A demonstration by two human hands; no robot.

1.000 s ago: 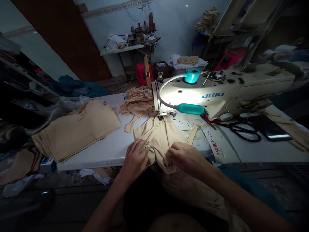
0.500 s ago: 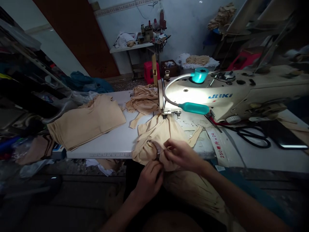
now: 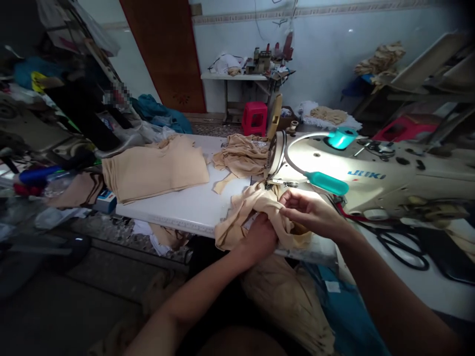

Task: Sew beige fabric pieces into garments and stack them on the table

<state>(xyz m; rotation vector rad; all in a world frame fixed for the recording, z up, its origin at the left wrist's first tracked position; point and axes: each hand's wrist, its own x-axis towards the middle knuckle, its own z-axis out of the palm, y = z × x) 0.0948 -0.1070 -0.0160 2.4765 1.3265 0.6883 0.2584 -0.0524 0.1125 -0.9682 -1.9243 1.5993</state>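
Note:
A beige garment (image 3: 243, 210) lies bunched at the front edge of the table, its far part under the needle area of the white sewing machine (image 3: 326, 165). My right hand (image 3: 309, 210) pinches a fold of it just in front of the machine head. Lower and to the left, my left hand (image 3: 262, 235) reaches into the cloth; its fingertips are covered by the fabric, so their grip is hidden. A teal lamp (image 3: 328, 183) on a bent white neck lights the machine.
A stack of cut beige pieces (image 3: 158, 170) lies left on the white table (image 3: 178, 212). Behind the garment is a crumpled beige pile (image 3: 241, 154). Black scissors (image 3: 403, 247) and a dark phone (image 3: 447, 254) lie at right. A red stool (image 3: 255, 118) stands beyond.
Both hands have moved toward the machine, the right one lifting a fold of the garment and the left one pushing into the cloth. The camera view has turned to the left.

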